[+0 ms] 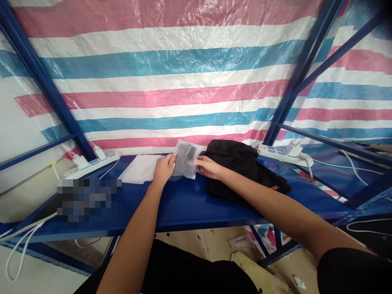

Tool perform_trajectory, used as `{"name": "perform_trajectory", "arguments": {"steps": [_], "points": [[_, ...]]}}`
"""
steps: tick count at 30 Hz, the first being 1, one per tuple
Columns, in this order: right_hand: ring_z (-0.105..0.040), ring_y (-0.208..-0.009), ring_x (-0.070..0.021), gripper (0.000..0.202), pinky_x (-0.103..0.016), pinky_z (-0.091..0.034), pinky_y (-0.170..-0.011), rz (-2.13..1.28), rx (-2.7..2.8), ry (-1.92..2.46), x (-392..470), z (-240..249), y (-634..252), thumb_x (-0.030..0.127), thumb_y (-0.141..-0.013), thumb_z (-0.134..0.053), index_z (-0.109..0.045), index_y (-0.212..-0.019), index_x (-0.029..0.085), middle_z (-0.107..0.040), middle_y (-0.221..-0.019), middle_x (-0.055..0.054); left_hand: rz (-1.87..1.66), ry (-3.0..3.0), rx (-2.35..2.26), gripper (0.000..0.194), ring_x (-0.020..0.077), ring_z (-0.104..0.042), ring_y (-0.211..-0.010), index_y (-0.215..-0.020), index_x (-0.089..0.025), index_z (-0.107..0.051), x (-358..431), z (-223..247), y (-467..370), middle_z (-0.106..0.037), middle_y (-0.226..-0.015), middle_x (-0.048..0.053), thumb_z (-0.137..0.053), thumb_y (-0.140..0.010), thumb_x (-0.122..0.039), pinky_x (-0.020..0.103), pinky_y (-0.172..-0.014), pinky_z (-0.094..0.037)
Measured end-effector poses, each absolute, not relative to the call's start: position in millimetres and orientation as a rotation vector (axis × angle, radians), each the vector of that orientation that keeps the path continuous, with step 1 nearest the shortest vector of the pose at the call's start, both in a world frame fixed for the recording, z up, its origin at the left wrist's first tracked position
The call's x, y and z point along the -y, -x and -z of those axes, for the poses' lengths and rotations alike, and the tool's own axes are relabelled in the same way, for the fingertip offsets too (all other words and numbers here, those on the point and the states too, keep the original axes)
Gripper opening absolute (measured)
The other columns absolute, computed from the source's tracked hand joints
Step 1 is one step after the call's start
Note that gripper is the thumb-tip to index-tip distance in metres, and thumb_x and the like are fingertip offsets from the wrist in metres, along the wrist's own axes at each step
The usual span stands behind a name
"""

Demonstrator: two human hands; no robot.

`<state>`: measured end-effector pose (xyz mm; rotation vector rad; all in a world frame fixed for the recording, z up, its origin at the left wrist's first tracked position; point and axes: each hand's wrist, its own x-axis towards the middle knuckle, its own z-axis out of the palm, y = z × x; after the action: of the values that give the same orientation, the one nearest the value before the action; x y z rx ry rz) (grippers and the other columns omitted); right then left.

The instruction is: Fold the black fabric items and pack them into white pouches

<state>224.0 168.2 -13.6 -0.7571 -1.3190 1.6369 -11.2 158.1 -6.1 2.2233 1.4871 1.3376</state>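
Between my hands, just above the blue shelf, is a frosted clear zip bag (185, 159) with small dark print on it; something greyish shows through, but I cannot make out what. My left hand (164, 166) pinches the bag's left edge between thumb and fingers. On the other side, my right hand (208, 166) grips the edge with the zip, its fingertips partly behind or inside the plastic. White sheets or flat bags (139, 168) lie to the left of my left hand. Dark folded cloth (232, 157) with orange lettering lies beneath and beyond my right forearm.
The blue metal shelf (183, 204) has upright posts at both sides. White power strips with plugs stand at the left (92, 165) and right (284, 155), trailing cables. A blurred-out patch (88, 200) covers something at left. Behind hangs a striped tarp (171, 98). A yellowish box (260, 273) sits on the floor.
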Motion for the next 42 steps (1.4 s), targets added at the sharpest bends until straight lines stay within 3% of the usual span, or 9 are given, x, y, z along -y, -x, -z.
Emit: {"name": "perform_trajectory", "arguments": {"steps": [8, 16, 19, 23, 28, 31, 36, 39, 42], "points": [[-0.074, -0.083, -0.0206, 0.015, -0.031, -0.067, -0.075, -1.624, 1.193, 0.736, -163, -1, -229, 0.022, -0.079, -0.079, -0.078, -0.091, 0.012, -0.081, -0.095, -0.01, -1.556, -1.98, -1.555, 0.039, 0.021, -0.067, -0.072, -0.094, -0.021, -0.081, -165, -1, 36, -0.074, -0.074, 0.003, -0.058, -0.104, -0.05, 0.029, -0.072, -0.047], [-0.078, -0.091, -0.0292, 0.021, -0.05, -0.071, -0.083, -1.702, 1.121, 0.698, -157, -4, -225, 0.019, -0.08, -0.071, -0.073, -0.1, 0.014, -0.08, -0.101, -0.013, -1.79, -1.646, -1.496, 0.035, 0.0263, -0.078, -0.097, -0.1, -0.019, -0.084, -171, -6, 60, -0.084, -0.098, 0.007, -0.078, -0.088, -0.051, 0.032, -0.088, -0.06], [-0.077, -0.089, -0.0276, 0.023, -0.045, -0.07, -0.083, -1.764, 1.086, 0.688, -159, -3, -224, 0.02, -0.081, -0.068, -0.071, -0.103, 0.014, -0.079, -0.099, -0.013, -1.784, -1.608, -1.512, 0.036, 0.0269, -0.079, -0.098, -0.1, -0.019, -0.084, -175, -6, 68, -0.085, -0.101, 0.008, -0.08, -0.085, -0.052, 0.032, -0.088, -0.061], [-0.067, -0.069, -0.0185, 0.011, -0.031, -0.065, -0.071, -1.75, 0.968, 0.714, -168, 0, -230, 0.02, -0.078, -0.067, -0.064, -0.088, 0.019, -0.07, -0.078, -0.003, -1.912, -1.422, -1.599, 0.043, 0.0276, -0.079, -0.098, -0.107, -0.015, -0.082, -189, 4, 93, -0.084, -0.102, 0.012, -0.077, -0.087, -0.053, 0.035, -0.086, -0.062], [-0.065, -0.071, -0.0193, 0.01, -0.032, -0.063, -0.071, -1.737, 0.908, 0.735, -176, 2, -237, 0.022, -0.076, -0.065, -0.057, -0.081, 0.023, -0.065, -0.075, -0.001, -1.937, -1.194, -1.83, 0.05, 0.0307, -0.078, -0.113, -0.131, -0.009, -0.072, -201, 19, 131, -0.079, -0.123, 0.02, -0.06, -0.099, -0.045, 0.042, -0.094, -0.065], [-0.064, -0.07, -0.0189, 0.012, -0.032, -0.062, -0.071, -1.75, 0.925, 0.752, -177, 3, -237, 0.023, -0.074, -0.067, -0.057, -0.081, 0.023, -0.065, -0.074, 0.0, -1.836, -1.206, -1.923, 0.047, 0.0357, -0.077, -0.115, -0.128, -0.009, -0.074, -200, 22, 147, -0.079, -0.123, 0.022, -0.064, -0.095, -0.04, 0.052, -0.102, -0.062], [-0.064, -0.07, -0.0187, 0.012, -0.032, -0.063, -0.071, -1.758, 0.949, 0.755, -177, 5, -235, 0.023, -0.074, -0.067, -0.059, -0.082, 0.023, -0.067, -0.075, -0.001, -1.513, -1.303, -2.192, 0.035, 0.0471, -0.068, -0.123, -0.116, -0.013, -0.081, -187, 19, 155, -0.08, -0.117, 0.021, -0.068, -0.086, -0.025, 0.071, -0.111, -0.047], [-0.063, -0.068, -0.0177, 0.012, -0.031, -0.062, -0.069, -1.76, 0.954, 0.763, -177, 5, -235, 0.023, -0.072, -0.068, -0.059, -0.081, 0.022, -0.066, -0.073, 0.001, -1.358, -1.426, -2.465, 0.038, 0.0511, -0.057, -0.134, -0.125, -0.016, -0.08, -174, 14, 143, -0.073, -0.137, 0.022, -0.059, -0.094, -0.021, 0.076, -0.107, -0.042], [-0.063, -0.066, -0.017, 0.012, -0.029, -0.062, -0.068, -1.762, 0.948, 0.768, -176, 5, -234, 0.022, -0.073, -0.069, -0.058, -0.08, 0.022, -0.065, -0.071, 0.001, -1.254, -1.642, -2.633, 0.043, 0.0524, -0.04, -0.149, -0.137, -0.016, -0.075, -167, 9, 124, -0.056, -0.161, 0.02, -0.052, -0.1, -0.021, 0.077, -0.111, -0.036]]}}
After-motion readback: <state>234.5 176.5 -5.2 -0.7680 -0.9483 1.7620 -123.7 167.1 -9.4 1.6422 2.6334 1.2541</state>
